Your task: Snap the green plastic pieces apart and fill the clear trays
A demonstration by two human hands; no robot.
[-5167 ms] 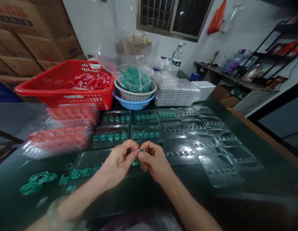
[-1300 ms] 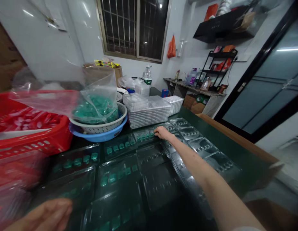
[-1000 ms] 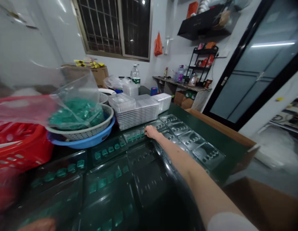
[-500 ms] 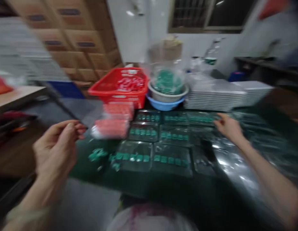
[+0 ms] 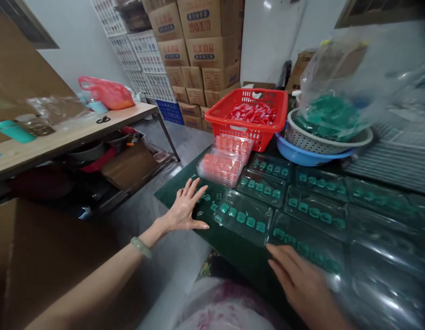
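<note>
My left hand [image 5: 184, 208], wearing a pale green bangle [image 5: 141, 247] at the wrist, is spread out at the left edge of the dark green table [image 5: 229, 250]. Small loose green pieces [image 5: 205, 196] lie by its fingers, and I see nothing held in it. Beside them is a clear plastic tray [image 5: 247, 204] with a row of green pieces across it. My right hand [image 5: 302, 286], slightly blurred, has its fingers stretched out near the front edge of another clear tray [image 5: 308, 233]. Nothing shows in that hand; its thumb side is partly hidden.
Stacked clear packs of pink pieces [image 5: 222, 167] stand before a red basket [image 5: 212, 114] of red-and-white packets. A grey colander [image 5: 293, 130] in a blue basin [image 5: 298, 153] holds a bag of green pieces. A side table [image 5: 130, 117] and stacked cartons [image 5: 212, 50] are behind.
The view has swung left. My left hand has gone from a raised pinch to spread fingers at the table edge. My right hand has come back from the far trays to the near ones.
</note>
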